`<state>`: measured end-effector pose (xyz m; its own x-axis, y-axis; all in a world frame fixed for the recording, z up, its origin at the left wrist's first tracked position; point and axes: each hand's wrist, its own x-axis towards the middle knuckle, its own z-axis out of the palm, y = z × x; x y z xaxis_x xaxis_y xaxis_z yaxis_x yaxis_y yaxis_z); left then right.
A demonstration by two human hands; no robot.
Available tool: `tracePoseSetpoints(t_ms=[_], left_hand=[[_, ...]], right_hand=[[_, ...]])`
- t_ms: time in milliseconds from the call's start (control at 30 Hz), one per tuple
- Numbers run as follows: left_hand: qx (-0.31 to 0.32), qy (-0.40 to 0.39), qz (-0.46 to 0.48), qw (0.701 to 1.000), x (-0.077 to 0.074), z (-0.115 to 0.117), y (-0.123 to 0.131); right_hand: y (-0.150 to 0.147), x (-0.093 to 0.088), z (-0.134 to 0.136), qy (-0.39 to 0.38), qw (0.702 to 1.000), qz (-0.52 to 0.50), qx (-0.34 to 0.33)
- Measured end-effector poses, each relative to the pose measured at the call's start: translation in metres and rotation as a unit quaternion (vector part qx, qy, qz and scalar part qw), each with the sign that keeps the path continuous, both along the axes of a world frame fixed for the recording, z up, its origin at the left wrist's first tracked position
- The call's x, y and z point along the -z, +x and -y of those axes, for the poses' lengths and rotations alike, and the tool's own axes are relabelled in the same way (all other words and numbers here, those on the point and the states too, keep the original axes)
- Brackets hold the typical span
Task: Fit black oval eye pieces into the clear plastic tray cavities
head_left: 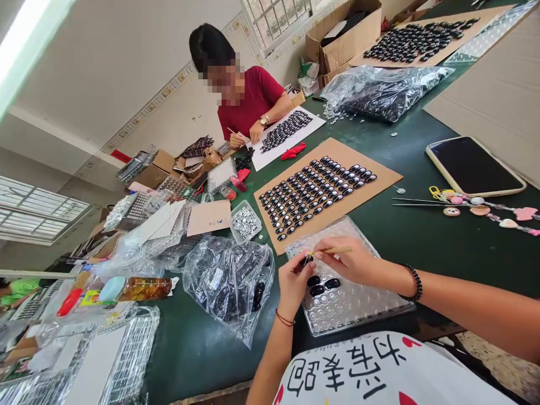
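Note:
My left hand [292, 279] is pinched shut on a small black oval piece [306, 260] over a clear bubbled plastic tray [354, 306]. My right hand [348, 262] grips a thin wooden stick [337, 250], whose tip touches that piece. Three black oval pieces [323, 284] lie on the tray under my hands. Just beyond is a brown cardboard sheet [379, 175] covered with rows of several black ovals.
A clear bag of black pieces [230, 281] lies to the left, a small tub of silver bits [245, 222] behind it. A tablet [475, 166] and a charm string [485, 203] lie right. A person in red [253, 101] works across the green table [422, 236].

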<state>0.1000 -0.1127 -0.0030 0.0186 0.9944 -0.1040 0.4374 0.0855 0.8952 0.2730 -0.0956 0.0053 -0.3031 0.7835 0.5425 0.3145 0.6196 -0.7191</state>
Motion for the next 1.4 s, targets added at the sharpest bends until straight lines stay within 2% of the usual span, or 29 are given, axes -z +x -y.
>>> tracePoseSetpoints(t_ms=[200, 567, 867, 1167, 1400], left_hand=[[0.020, -0.003, 0.003, 1.000, 0.005, 0.002, -0.002], [0.038, -0.017, 0.016, 0.999, -0.003, 0.002, -0.003], [0.028, -0.029, 0.037, 0.999, -0.002, 0.004, -0.001], [0.039, 0.010, -0.005, 0.999, -0.002, 0.005, 0.000], [0.039, 0.005, 0.022, 0.999, 0.002, 0.005, -0.002]], right_hand=[[-0.002, 0.003, -0.002, 0.019, 0.999, 0.040, 0.013], [-0.004, 0.009, 0.000, 0.037, 0.997, 0.063, 0.001], [-0.006, 0.012, -0.001, 0.050, 0.996, 0.073, 0.005], [-0.005, 0.015, -0.001, 0.045, 0.994, 0.095, -0.005], [-0.006, 0.014, -0.001, 0.057, 0.993, 0.102, -0.013]])
